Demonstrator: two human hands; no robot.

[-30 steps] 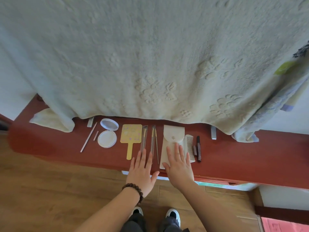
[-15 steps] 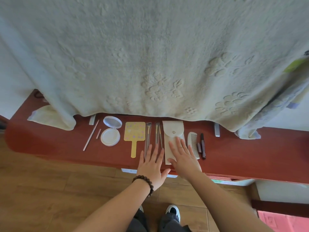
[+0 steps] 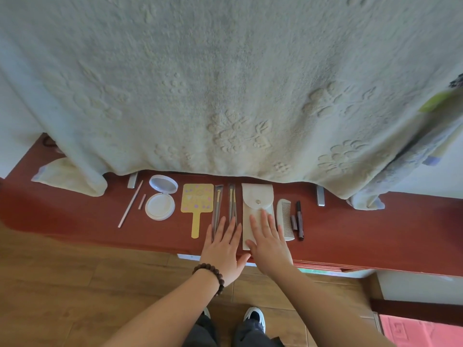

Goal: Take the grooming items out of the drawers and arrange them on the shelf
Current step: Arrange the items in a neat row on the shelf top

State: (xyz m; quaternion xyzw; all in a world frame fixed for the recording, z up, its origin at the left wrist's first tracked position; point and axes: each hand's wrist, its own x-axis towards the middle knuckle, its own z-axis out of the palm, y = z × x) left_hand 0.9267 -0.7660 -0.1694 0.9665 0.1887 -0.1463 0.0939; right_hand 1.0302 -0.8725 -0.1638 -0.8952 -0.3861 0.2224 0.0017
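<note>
Grooming items lie in a row on the red shelf (image 3: 75, 221). From left: a thin pale stick (image 3: 130, 204), an opened white compact (image 3: 160, 198), a yellow hand mirror (image 3: 197, 204), several slim brushes (image 3: 217, 204), a cream snap pouch (image 3: 257, 200), a white comb (image 3: 285, 216) and a dark pen (image 3: 299, 219). My left hand (image 3: 223, 249) lies flat, fingers spread, over the lower ends of the brushes. My right hand (image 3: 268, 241) rests flat on the lower half of the pouch. Neither hand holds anything.
A large pale embossed blanket (image 3: 225, 83) hangs over the back of the shelf and hides what is behind. Two metal brackets (image 3: 320, 199) stick out under it. A partly open drawer edge (image 3: 318, 267) shows below the shelf. Wooden floor and my shoes are below.
Both hands have slid a little farther onto the shelf, the right hand higher up the pouch. The view has shifted slightly. The items lie as before.
</note>
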